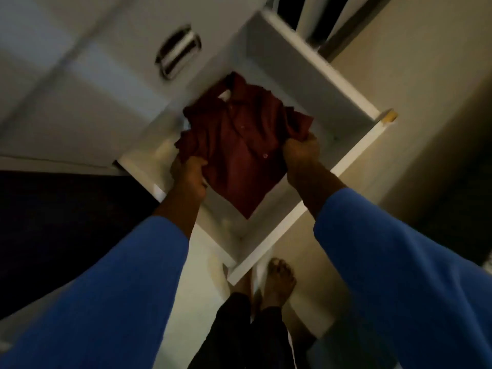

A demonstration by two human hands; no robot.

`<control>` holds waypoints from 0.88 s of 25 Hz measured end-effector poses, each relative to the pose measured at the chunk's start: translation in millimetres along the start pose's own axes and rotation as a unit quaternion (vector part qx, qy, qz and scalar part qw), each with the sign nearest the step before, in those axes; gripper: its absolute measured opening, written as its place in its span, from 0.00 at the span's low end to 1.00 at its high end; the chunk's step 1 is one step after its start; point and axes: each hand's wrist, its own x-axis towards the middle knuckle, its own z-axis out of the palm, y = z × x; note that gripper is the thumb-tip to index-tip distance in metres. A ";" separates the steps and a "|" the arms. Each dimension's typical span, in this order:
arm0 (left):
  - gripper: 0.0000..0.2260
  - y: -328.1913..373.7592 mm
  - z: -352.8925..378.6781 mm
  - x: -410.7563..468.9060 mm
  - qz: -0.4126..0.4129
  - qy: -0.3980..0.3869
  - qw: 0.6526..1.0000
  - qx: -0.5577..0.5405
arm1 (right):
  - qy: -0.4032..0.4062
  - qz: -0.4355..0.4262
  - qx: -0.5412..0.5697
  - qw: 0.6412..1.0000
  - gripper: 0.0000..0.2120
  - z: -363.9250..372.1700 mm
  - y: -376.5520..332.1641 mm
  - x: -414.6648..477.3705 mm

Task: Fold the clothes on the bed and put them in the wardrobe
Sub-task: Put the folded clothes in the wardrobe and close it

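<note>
A folded dark red buttoned shirt lies inside an open white wardrobe compartment, collar towards the back. My left hand grips the shirt's near left edge. My right hand grips its right edge. Both arms wear blue sleeves and reach into the compartment. The front board of the compartment runs below my wrists.
A white wardrobe door with a metal recessed handle stands to the left. A dark area lies at the lower left. My bare foot stands on the pale floor below the compartment. A beige wall is at the right.
</note>
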 end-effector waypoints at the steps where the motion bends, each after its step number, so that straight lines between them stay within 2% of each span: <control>1: 0.20 -10.6 -2.5 5.7 0.013 0.003 1.000 0.028 | -0.004 0.029 -0.021 0.999 0.18 0.8 18.2 10.8; 3: 0.17 -24.1 -6.3 7.3 0.025 -0.002 0.997 0.069 | -0.012 0.066 -0.070 0.995 0.19 -3.5 42.2 17.5; 5: 0.16 -31.5 -8.4 5.6 0.028 0.001 0.994 0.104 | -0.021 0.047 -0.116 0.992 0.18 -7.4 42.1 11.0; 6: 0.18 -31.7 -9.2 1.4 0.035 0.014 0.990 0.134 | -0.019 0.011 -0.125 0.992 0.18 -9.0 36.7 0.1; 8: 0.29 -29.5 -8.2 -26.1 0.079 0.062 0.968 0.230 | 0.035 -0.130 -0.127 0.983 0.17 -18.4 22.0 -33.7; 10: 0.31 -33.4 -2.6 -79.5 0.216 0.030 0.911 0.350 | 0.136 -0.273 -0.113 0.946 0.18 -35.5 10.7 -69.1; 11: 0.30 -40.3 0.3 -108.3 0.312 -0.028 0.864 0.395 | 0.183 -0.288 -0.109 0.934 0.20 -45.2 10.2 -78.6; 12: 0.29 -47.3 2.0 -134.4 0.404 -0.099 0.792 0.447 | 0.206 -0.235 -0.096 0.945 0.23 -55.4 12.3 -80.6; 13: 0.31 -58.1 2.0 -151.6 0.481 -0.166 0.692 0.512 | 0.185 -0.123 -0.064 0.973 0.28 -64.3 13.4 -81.1; 14: 0.33 -68.7 0.9 -160.1 0.542 -0.216 0.564 0.585 | 0.123 0.002 -0.015 0.992 0.31 -73.1 17.9 -78.5; 15: 0.36 -78.6 -1.2 -157.3 0.587 -0.246 0.430 0.640 | 0.042 0.092 0.036 0.994 0.32 -80.1 22.0 -77.4; 16: 0.39 -82.9 -3.0 -152.7 0.610 -0.262 0.326 0.673 | -0.020 0.129 0.065 0.989 0.33 -86.2 25.8 -77.1; 17: 0.40 -83.0 -3.9 -147.3 0.619 -0.269 0.261 0.690 | -0.054 0.135 0.089 0.985 0.32 -91.4 28.0 -76.3; 18: 0.37 -81.0 -5.8 -142.0 0.622 -0.268 0.227 0.700 | -0.063 0.132 0.113 0.983 0.30 -94.2 29.2 -73.8; 20: 0.24 -72.2 -10.5 -132.2 0.650 -0.259 0.175 0.693 | -0.078 0.135 0.127 0.980 0.27 -88.7 23.8 -72.8; 21: 0.20 -64.5 -12.0 -128.0 0.661 -0.252 0.133 0.694 | -0.095 0.134 0.122 0.979 0.27 -81.5 19.6 -71.9; 22: 0.17 -57.1 -11.9 -123.3 0.667 -0.249 0.076 0.698 | -0.113 0.130 0.112 0.979 0.29 -75.1 15.0 -68.7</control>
